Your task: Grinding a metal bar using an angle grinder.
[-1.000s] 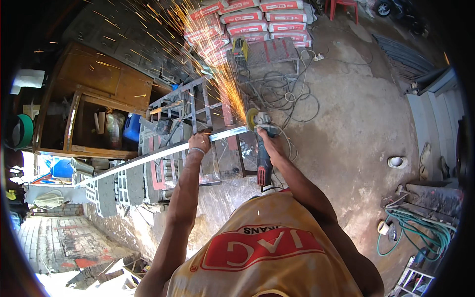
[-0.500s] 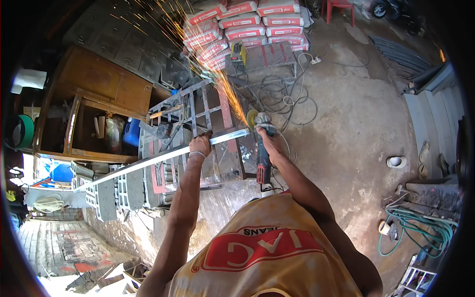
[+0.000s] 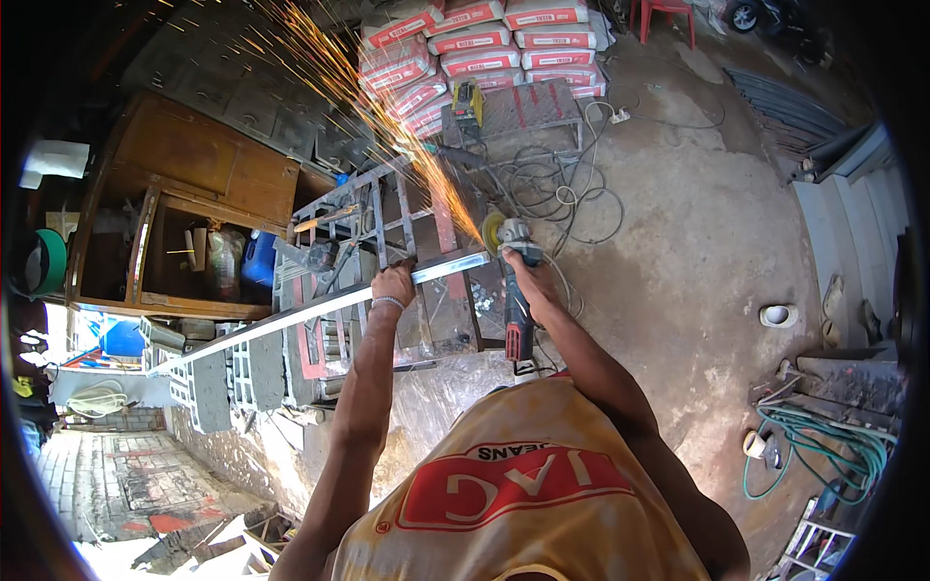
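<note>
**Grinder holds its cut at the bar's end**

Little has moved over the last second: the left hand (image 3: 393, 285) stays closed around the long metal bar (image 3: 320, 308), and the right hand (image 3: 528, 276) keeps its closed grip on the angle grinder (image 3: 511, 290), whose disc meets the bar's right end. Sparks (image 3: 387, 107) still stream away, so the cut looks unfinished. Beyond the bar, white sacks with red bands (image 3: 484, 44) lie stacked, just beside a red plastic chair (image 3: 666, 15).
</note>
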